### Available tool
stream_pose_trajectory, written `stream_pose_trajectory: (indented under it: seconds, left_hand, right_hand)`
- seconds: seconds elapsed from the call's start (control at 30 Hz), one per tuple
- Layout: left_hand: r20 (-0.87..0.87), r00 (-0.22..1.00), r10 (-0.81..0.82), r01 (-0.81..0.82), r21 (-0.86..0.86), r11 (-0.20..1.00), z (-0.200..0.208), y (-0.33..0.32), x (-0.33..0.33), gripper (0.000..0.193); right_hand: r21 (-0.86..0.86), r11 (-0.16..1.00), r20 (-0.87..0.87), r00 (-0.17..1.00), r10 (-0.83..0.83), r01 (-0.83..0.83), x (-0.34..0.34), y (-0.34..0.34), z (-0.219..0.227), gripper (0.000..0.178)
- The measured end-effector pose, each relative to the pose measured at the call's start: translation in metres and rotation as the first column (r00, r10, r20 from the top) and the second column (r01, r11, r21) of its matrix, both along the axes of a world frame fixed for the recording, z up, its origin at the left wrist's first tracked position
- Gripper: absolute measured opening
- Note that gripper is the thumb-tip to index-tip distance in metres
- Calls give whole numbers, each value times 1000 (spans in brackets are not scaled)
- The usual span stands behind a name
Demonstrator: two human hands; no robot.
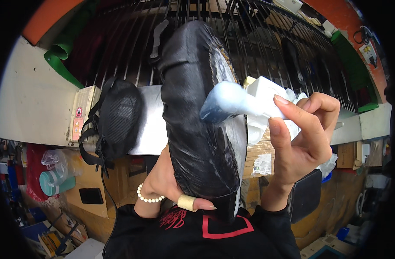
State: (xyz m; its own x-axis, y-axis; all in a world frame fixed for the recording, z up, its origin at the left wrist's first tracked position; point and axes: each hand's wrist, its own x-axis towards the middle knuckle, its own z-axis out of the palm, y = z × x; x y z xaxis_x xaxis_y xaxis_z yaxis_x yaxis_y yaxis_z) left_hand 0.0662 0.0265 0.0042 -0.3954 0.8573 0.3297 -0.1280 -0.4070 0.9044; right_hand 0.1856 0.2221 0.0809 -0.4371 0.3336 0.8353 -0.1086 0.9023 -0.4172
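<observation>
A black leather shoe upper (186, 99), wrinkled along its side, stands tilted in front of my chest, its toe pointing away. My left hand (165, 175) is closed around its near end from the left; tan tape wraps the thumb, and most fingers are hidden behind the leather. On the shoe's right, a pale, rough underside shows. Between thumb and fingertips, my right hand (307, 134) pinches a white swab-like applicator (230, 99). Its rounded, fluffy head, pale blue and darker at the tip, overlaps the shoe's right edge; motion blurs it, and contact cannot be made out.
Beyond the shoe runs a rack of metal bars (137, 43), with green sheeting (61, 64) at its left. A black mesh bag (122, 116) with straps lies beside a shiny metal plate (150, 125). White containers (262, 88) stand behind the applicator. A phone (90, 195) rests on cardboard.
</observation>
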Motion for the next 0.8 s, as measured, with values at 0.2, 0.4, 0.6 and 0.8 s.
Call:
stream_pose_trajectory:
  seconds: [0.2, 0.4, 0.6, 0.8]
  left_hand:
    - [-97, 995, 4, -2, 22, 1000, 4, 2, 0, 90]
    - [-210, 978, -5, -7, -56, 998, 7, -2, -1, 79]
    - [-353, 936, 12, -40, -71, 997, 8, -8, -2, 82]
    - [-470, 880, 72, -29, 97, 995, 0, 1, -8, 87]
  right_hand:
    - [66, 997, -7, 999, -38, 39, 2, 5, 12, 30]
    - [108, 988, -5, 994, -110, 110, 6, 7, 23, 28]
    - [125, 979, -2, 987, -162, 161, 7, 10, 31, 27]
    - [-5, 998, -42, 997, 64, -64, -1, 27, 18, 29]
